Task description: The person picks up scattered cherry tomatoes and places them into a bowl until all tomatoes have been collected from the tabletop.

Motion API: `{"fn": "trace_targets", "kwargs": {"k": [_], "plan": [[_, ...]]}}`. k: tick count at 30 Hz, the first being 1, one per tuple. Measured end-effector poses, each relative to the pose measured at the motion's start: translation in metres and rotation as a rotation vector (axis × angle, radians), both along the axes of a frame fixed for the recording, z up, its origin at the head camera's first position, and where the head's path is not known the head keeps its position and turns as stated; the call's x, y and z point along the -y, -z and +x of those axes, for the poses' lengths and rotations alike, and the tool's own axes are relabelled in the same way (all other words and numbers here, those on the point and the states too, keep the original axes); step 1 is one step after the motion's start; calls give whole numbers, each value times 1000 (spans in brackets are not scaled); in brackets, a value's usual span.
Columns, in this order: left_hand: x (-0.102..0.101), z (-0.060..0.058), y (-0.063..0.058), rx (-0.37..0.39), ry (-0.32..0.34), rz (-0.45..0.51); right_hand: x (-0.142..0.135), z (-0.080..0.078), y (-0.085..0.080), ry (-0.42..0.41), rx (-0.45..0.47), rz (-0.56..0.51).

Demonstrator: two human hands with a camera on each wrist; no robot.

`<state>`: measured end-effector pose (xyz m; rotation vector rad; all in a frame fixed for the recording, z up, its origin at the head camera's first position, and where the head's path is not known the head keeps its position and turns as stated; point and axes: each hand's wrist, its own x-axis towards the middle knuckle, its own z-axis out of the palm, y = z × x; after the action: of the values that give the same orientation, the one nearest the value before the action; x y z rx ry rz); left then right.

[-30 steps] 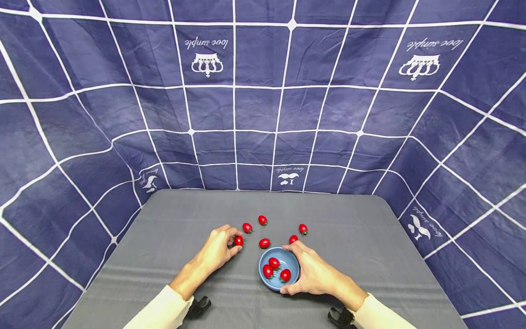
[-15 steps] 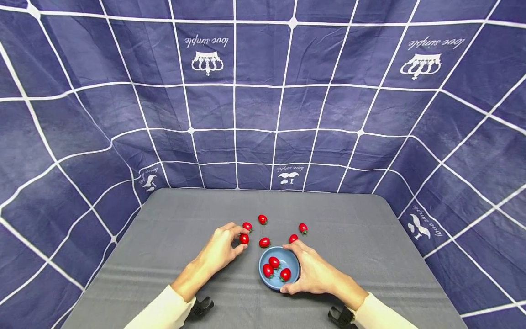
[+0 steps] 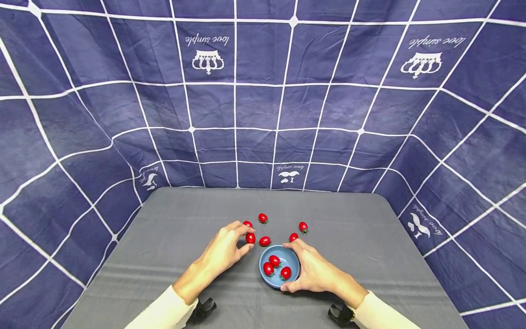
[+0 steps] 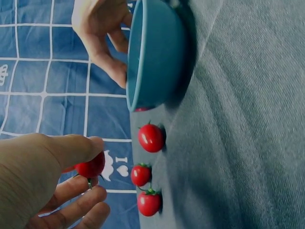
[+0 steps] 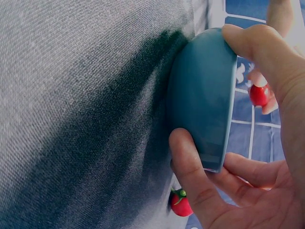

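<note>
My left hand (image 3: 223,249) pinches a red cherry tomato (image 3: 250,238) between thumb and fingers; in the left wrist view this tomato (image 4: 91,166) hangs above the table, its green stem down. With my right hand (image 3: 314,269) I grip the side of a small blue bowl (image 3: 291,258) that stands on the table. Three cherry tomatoes (image 3: 274,261) lie inside it. Thumb and fingers reach round the bowl (image 5: 205,95) in the right wrist view. One loose tomato (image 3: 265,241) lies between the held one and the bowl.
More cherry tomatoes lie loose on the grey cloth-covered table (image 3: 349,237): one partly behind my left fingers (image 3: 247,224), one farther back (image 3: 263,218), one at the right (image 3: 303,226), and one by my right fingers (image 3: 293,237). A blue curtain (image 3: 255,109) with white lines surrounds the table.
My left hand has carried its cherry tomato to the right, closer to the bowl. My right hand and the bowl stay in place.
</note>
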<state>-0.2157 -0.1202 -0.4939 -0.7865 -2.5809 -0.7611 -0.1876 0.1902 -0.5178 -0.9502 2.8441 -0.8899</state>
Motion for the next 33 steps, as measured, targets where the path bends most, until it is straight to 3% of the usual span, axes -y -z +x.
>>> {"fn": "trace_targets", "kwargs": {"k": [14, 22, 33], "plan": [[-18, 16, -11, -17, 50, -31, -2, -2, 1, 1, 17, 1], [-28, 25, -8, -53, 92, -76, -1, -2, 1, 0, 17, 11], [-41, 39, -2, -30, 132, -151, -2, -2, 1, -3, 40, 9]]}}
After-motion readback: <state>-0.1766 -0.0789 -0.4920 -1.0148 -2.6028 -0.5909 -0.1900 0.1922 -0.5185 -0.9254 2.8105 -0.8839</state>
